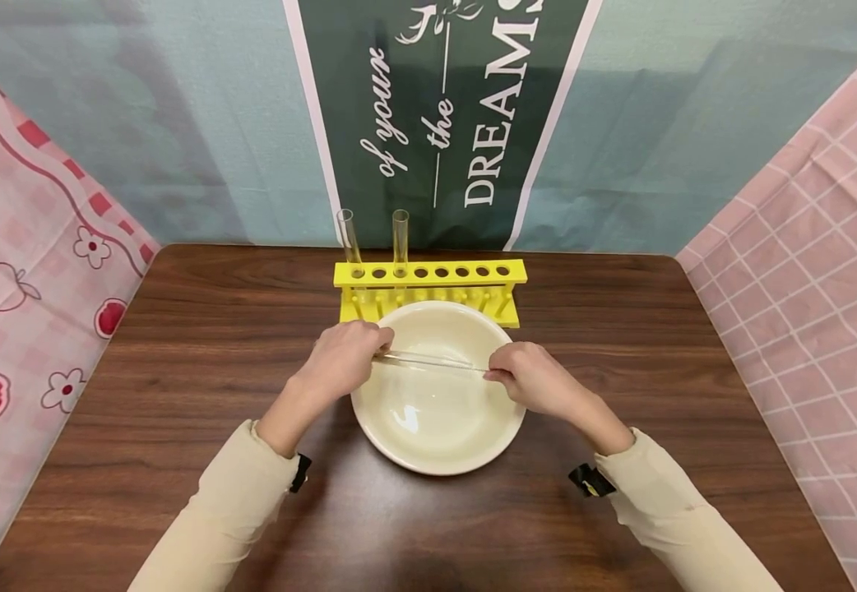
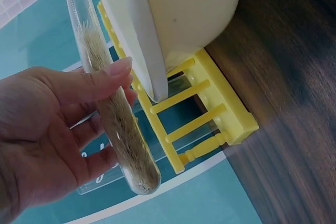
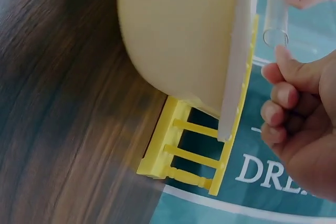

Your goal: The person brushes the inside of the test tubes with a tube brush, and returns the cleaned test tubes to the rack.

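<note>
My left hand grips a clear glass test tube by its closed end. The tube lies nearly level above a cream bowl, its open mouth toward the right. Inside, the tan bristles of a test tube brush fill the closed end, plain in the left wrist view. Just beyond the mouth, my right hand pinches the brush's thin wire handle between thumb and fingers. In the right wrist view the tube's round rim appears close to the thumb.
Behind the bowl stands a yellow test tube rack, partly hidden by it. Two clear test tubes stand in it, one at the left end and one farther right. All rest on a dark wooden table with cloth hangings around.
</note>
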The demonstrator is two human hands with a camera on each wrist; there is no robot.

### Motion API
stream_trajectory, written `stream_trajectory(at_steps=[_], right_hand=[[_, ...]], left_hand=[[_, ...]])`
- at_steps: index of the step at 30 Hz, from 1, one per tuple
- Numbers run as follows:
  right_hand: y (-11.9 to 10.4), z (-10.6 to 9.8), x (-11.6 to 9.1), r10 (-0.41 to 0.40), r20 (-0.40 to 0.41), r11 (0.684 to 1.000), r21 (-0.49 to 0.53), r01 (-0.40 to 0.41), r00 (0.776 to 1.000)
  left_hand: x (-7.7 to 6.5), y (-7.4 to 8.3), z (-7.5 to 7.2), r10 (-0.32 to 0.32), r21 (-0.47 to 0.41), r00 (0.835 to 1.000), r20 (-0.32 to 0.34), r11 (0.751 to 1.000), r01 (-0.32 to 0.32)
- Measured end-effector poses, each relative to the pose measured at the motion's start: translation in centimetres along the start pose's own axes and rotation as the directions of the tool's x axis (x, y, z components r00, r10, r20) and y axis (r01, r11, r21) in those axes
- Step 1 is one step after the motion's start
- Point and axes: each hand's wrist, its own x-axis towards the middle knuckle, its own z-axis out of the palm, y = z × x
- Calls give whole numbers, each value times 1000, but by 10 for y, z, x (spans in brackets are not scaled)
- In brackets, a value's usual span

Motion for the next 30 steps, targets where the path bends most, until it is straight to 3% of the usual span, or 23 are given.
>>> stream_trajectory(at_steps=[3,6,20,30], right_hand=[[-2,3,0,-87,-31,986,-146,82,996],[-1,4,0,-134,-60,968,-220,118,989],[1,5,-2,-263,-130,902,-384,195,956],[4,3,-4,-281,-139,887,-414,202,950]], left_hand=[[2,-1,-1,-4,-18,1000,29,1000,4],[4,-2,-2,3,-35,999,50,999,-1],[3,-4,-10,-6,-81,994,105,997,15],[2,-8,-8,0,-116,994,105,993,13]])
